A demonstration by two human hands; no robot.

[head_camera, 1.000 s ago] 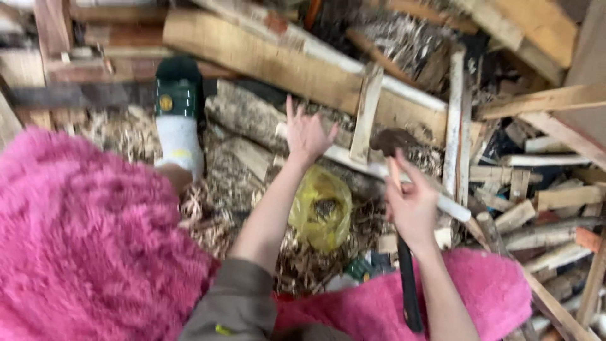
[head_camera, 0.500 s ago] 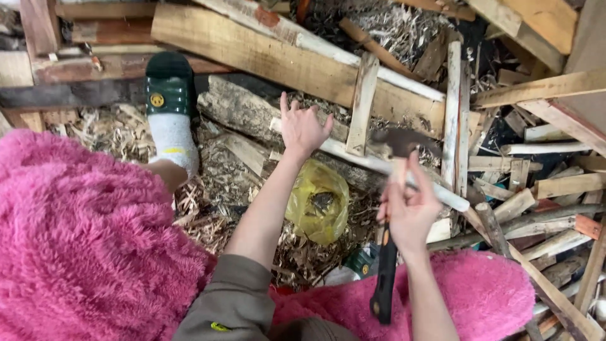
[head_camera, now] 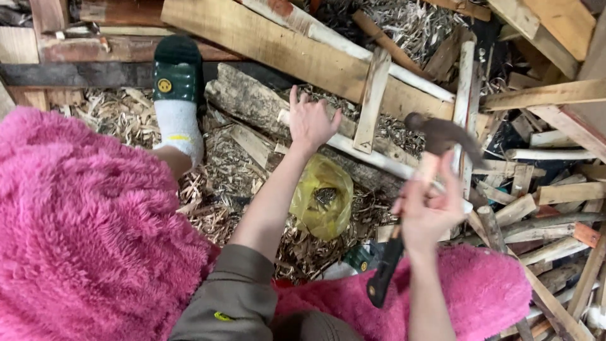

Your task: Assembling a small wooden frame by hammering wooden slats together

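Observation:
My right hand (head_camera: pixel 428 208) is shut on a hammer (head_camera: pixel 404 227) with a black grip and a dark, blurred head raised near the upright wood slats. My left hand (head_camera: pixel 309 121) reaches forward with fingers spread and rests on a long pale stick (head_camera: pixel 379 161) that lies across a rough log (head_camera: pixel 252 104). A yellow plastic bag (head_camera: pixel 323 197) lies on the wood shavings just below the left forearm.
Pink fluffy trousers (head_camera: pixel 82 240) cover both legs. My foot in a white sock and green clog (head_camera: pixel 177 82) rests at the upper left. A wide plank (head_camera: pixel 297 50) runs diagonally behind the log. Several split sticks (head_camera: pixel 543 208) are piled at the right.
The hammer has swung from hanging low by my right knee to a raised, tilted pose. My left hand stayed on the pale stick.

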